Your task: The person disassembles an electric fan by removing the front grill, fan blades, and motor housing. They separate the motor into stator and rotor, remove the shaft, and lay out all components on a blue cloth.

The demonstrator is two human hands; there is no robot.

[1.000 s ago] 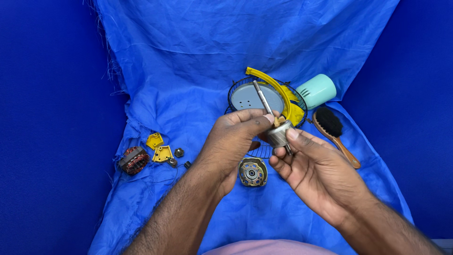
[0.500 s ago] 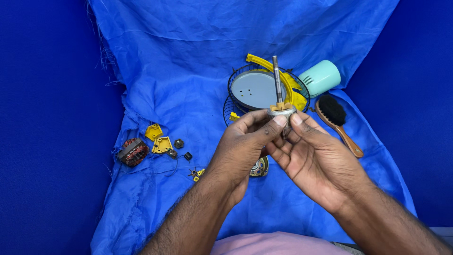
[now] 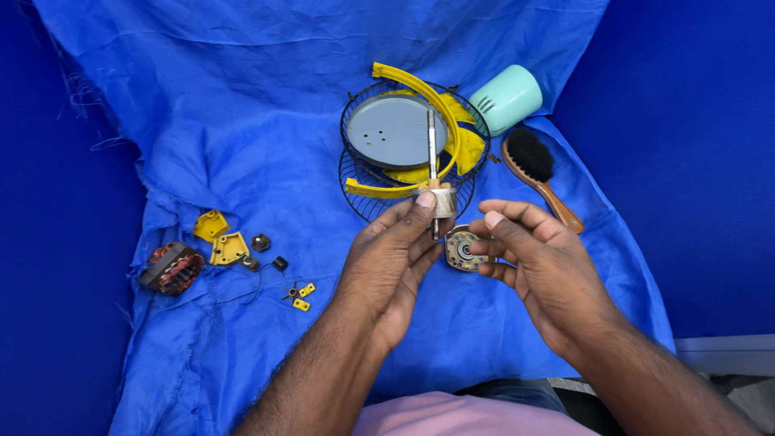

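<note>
left hand (image 3: 395,258) pinches the motor rotor (image 3: 441,202) upright above the blue cloth's (image 3: 242,121) middle; right hand (image 3: 533,258) open beside it. looks dense, rigid, smooth; grip the drum, not the thin shaft.

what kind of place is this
Probably a small repair bench: a blue cloth holds a taken-apart fan, its wire guard, a copper-wound stator and a cleaning brush.
</note>
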